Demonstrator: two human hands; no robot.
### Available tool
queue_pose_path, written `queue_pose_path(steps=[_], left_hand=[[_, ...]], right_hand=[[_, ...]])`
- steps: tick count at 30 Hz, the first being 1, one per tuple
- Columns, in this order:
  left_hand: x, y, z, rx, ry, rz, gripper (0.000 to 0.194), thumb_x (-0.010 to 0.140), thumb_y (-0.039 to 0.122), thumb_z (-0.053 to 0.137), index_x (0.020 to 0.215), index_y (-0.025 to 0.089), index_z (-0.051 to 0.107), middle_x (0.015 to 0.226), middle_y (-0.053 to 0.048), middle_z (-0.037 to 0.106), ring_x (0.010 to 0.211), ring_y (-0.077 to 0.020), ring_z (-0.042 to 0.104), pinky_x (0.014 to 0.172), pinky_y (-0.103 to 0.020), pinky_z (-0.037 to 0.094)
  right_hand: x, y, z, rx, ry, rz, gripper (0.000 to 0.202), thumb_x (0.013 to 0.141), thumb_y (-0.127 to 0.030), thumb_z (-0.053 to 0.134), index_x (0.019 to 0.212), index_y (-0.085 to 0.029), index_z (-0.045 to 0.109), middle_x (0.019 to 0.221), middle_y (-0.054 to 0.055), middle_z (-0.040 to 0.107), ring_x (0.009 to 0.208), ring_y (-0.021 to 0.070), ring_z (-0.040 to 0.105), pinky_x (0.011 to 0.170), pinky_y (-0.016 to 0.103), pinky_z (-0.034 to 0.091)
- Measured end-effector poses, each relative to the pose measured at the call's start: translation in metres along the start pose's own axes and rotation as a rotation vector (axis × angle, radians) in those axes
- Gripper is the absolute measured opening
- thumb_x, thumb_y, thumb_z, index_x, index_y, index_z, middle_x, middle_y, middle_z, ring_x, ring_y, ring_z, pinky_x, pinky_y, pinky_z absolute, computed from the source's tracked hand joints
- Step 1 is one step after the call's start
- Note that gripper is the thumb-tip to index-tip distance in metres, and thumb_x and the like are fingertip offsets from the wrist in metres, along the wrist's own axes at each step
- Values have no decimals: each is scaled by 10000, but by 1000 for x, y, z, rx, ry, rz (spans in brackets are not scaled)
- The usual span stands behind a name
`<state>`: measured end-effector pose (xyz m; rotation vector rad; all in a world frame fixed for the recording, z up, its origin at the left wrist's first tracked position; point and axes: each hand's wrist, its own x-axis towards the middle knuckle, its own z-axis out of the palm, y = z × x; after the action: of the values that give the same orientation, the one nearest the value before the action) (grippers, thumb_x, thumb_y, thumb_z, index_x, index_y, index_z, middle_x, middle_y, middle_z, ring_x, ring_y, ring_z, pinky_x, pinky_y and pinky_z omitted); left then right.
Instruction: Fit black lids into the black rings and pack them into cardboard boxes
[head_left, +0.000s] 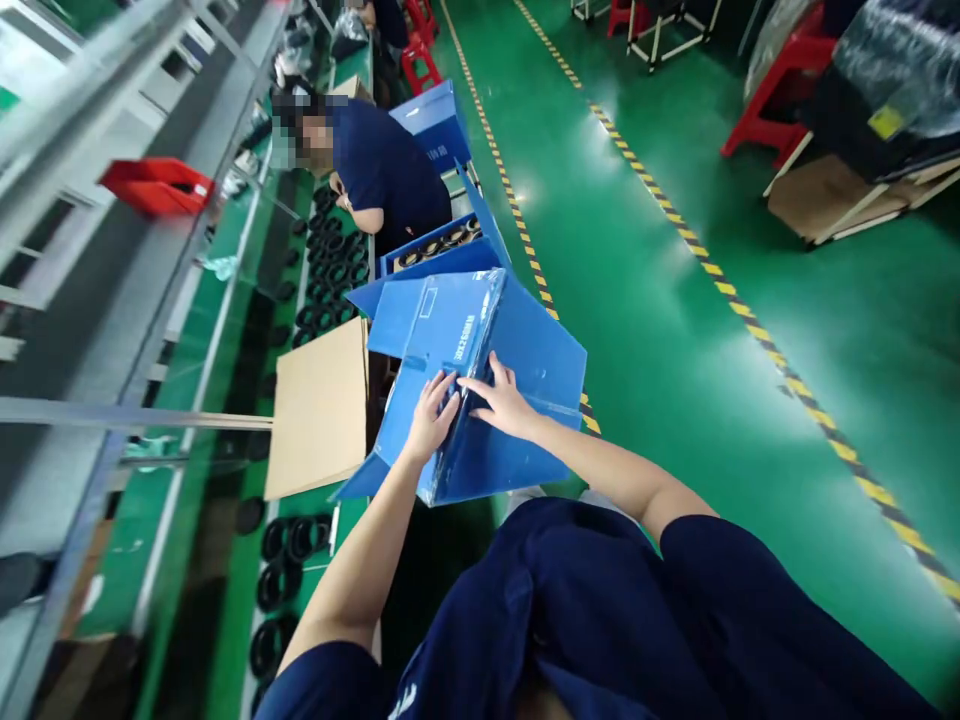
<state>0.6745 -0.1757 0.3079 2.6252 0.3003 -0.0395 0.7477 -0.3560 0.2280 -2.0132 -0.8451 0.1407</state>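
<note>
A blue corrugated plastic box (pixel 517 340) with spread flaps stands in front of my body, with shiny clear tape along one edge and white printing beside it. My left hand (pixel 433 418) lies on the blue panel just left of that taped edge, fingers stretched out. On the other side of the edge rests my right hand (pixel 506 402), its thumb and fingers spread against the plastic. Neither hand visibly grasps anything. The inside of the box is mostly hidden from me.
Brown cardboard sheets (pixel 319 410) lie left of the box. Black rings (pixel 330 260) line the green workbench. Farther along, a co-worker (pixel 390 160) sits beside another blue box (pixel 442 255) holding rings. A red bin (pixel 157 187) hangs at left; striped tape (pixel 682 230) marks the floor.
</note>
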Motion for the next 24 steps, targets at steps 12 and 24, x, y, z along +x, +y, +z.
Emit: queue_pose_path(steps=[12,24], left_hand=[[9,10,30,139,-108,3,625,1082,502,159,1652,316,336,1757,-56,195,1638,-282,94,1277,-664,64],[15,-21,6,185,-74,117,801,952,626,533,1658,316,315,1747,-100,224,1622,-362,147,1275,-675,140]], right_hand=[[-47,8,-36,-78,88,-243,361,1044,-264,580,1393,-291,668,1596,81,500,1493,345,401,1252,640,266],[-148,11,-84,818,-666,143,488,1064,-579,461,978,-214,773,1048,40,775,984,176,709,943,262,515]])
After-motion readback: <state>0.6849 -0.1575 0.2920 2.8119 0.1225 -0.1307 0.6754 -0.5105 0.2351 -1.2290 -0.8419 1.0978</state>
